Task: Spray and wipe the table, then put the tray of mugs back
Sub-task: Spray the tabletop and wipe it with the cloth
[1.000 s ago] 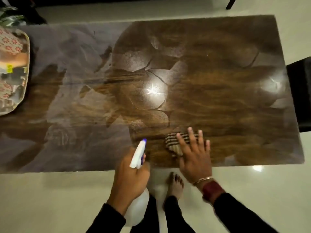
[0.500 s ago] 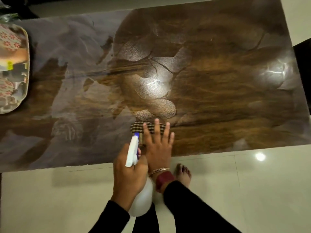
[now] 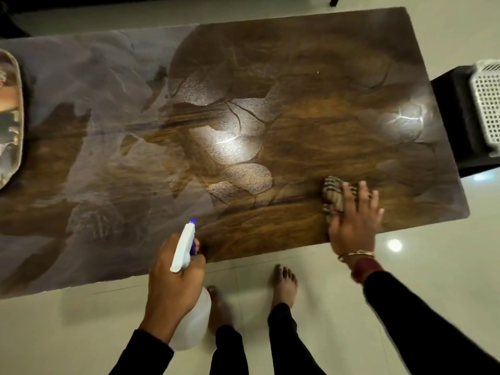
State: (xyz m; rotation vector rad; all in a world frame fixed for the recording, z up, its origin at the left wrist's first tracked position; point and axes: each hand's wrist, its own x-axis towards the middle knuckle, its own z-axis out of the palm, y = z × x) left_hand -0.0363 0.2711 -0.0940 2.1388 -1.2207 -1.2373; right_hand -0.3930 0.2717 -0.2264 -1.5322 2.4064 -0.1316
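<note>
The glossy brown table (image 3: 311, 117) fills the view, with wet spray patches near its middle. My right hand (image 3: 354, 220) presses a striped cloth (image 3: 333, 194) flat onto the table near the front right edge, fingers spread and straight. My left hand (image 3: 173, 280) grips a white spray bottle (image 3: 189, 315) by its neck, in front of the table's near edge, its blue-tipped nozzle pointing over the table. The tray (image 3: 10, 120) lies at the far left edge, cut off by the frame; its mugs are not clearly visible.
A dark chair or stool (image 3: 460, 117) with a white perforated basket (image 3: 487, 101) on it stands against the table's right end. My bare feet (image 3: 284, 285) stand on the pale tiled floor in front of the table.
My right hand has swept the cloth from next to the spray bottle to the right along the front of the table. The left hand still holds the bottle in about the same place.
</note>
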